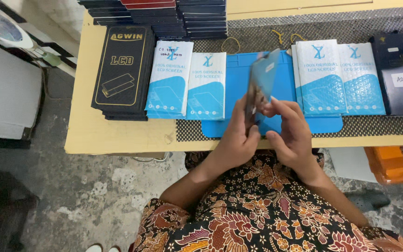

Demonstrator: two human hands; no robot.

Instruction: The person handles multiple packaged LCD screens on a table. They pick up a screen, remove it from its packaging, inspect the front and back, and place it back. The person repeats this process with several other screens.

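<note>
Patterned sleeves [257,210] in brown and orange are seen closest to the camera, and from them both hands are raised above the near edge of the table [94,135]. A thin dark phone screen panel [260,86] is held between them, edge-on and somewhat blurred. Its long axis is directed away from the body and slightly to the right, so the upper end is leaned over the blue work mat [232,88] and the lower end is kept in the hands. The left hand [234,140] is closed around the lower left edge of the panel, with the thumb placed on the near face. The right hand [290,135] is set on the right side, and its fingers [276,107] are pressed against the lower part of the panel. Both hands are equally near, since both are touching it. The panel is held in the air and is not laid on the mat. White and blue padded pouches [187,84] are placed to the left of the mat, more such pouches [339,77] to the right, and black flat boxes [124,70] are stacked further left. Some yellow rubber bands [231,45] are lying beyond the mat.
</note>
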